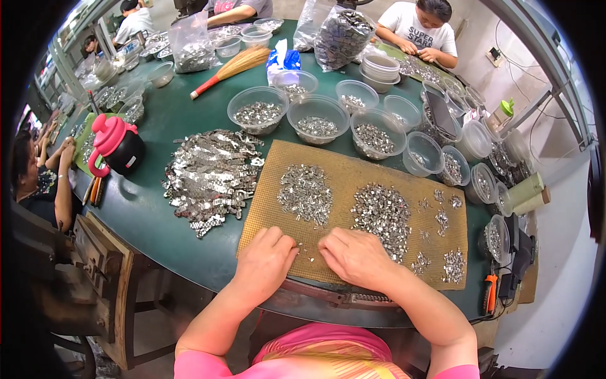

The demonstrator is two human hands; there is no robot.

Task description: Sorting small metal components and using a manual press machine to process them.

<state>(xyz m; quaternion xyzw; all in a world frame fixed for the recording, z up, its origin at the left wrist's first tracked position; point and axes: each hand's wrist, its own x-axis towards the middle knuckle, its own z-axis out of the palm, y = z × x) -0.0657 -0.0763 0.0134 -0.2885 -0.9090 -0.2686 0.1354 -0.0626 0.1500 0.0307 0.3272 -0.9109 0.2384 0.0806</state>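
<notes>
My left hand (pixel 265 259) rests at the near edge of a tan textured mat (pixel 341 161), its fingers curled together. Across a small gap, my right hand (pixel 356 256) is closed too, fingertips down on the mat. Whatever either hand pinches is too small or hidden to name. A few tiny metal bits lie between the hands. Beyond them is a loose pile of small silver metal links (pixel 305 194). A denser pile of metal pieces (pixel 380 218) lies just past my right hand. Smaller heaps (pixel 453 265) sit at the mat's right side.
Left of the mat lies a stack of linked metal strips (pixel 211 177). Clear plastic bowls (pixel 259 110) of metal parts line the mat's far and right sides. A black and pink jug (pixel 117 146), a hand broom (pixel 237 68) and orange-handled pliers (pixel 490 292) are around. Other people work farther off.
</notes>
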